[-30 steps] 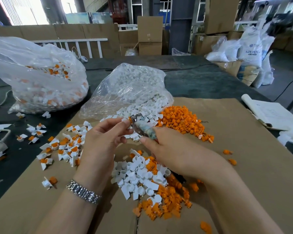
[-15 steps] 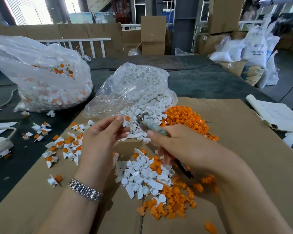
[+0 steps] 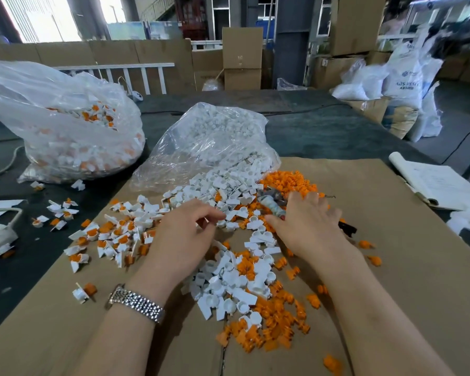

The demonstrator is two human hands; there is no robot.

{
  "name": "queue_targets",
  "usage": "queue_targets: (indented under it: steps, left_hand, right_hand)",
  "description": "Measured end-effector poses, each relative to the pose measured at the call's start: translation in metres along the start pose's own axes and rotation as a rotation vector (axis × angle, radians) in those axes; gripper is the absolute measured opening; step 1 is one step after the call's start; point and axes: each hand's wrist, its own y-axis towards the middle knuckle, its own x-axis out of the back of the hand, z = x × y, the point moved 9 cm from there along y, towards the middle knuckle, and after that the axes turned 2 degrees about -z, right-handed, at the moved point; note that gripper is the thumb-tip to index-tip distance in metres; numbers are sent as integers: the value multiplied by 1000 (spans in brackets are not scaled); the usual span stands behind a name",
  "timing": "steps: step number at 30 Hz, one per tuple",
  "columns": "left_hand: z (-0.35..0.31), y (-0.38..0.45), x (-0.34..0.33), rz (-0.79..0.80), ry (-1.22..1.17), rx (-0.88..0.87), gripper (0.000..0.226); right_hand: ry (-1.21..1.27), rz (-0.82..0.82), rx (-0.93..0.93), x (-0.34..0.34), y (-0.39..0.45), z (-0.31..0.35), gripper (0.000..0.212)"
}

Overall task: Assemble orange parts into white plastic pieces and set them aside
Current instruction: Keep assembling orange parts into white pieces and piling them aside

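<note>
Left hand (image 3: pixel 186 234) fingers curled, pinching among white pieces (image 3: pixel 223 289). Right hand (image 3: pixel 307 226) fingers spread over orange parts (image 3: pixel 285 183), tool (image 3: pixel 272 204) tucked beneath the palm.

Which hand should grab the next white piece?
Probably the left hand. Its fingers already curl over the loose white pieces spilling from the bag. The right hand is busy holding a tool beside the orange parts.
</note>
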Motion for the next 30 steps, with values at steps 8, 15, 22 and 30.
queue_targets:
  steps: [8,15,22,30]
  left_hand:
    - [13,0,-12,182,31,-7,32]
    - [2,4,-19,158,109,-122,32]
    - [6,7,-23,141,231,-115,26]
    - [8,5,-12,76,176,-54,12]
  right_hand:
    - [6,-57,80,-3,1,11,66]
    - [222,25,601,-1,-26,81,18]
    - [156,77,638,-15,-27,90,19]
    - [476,-34,488,7,-15,62,16]
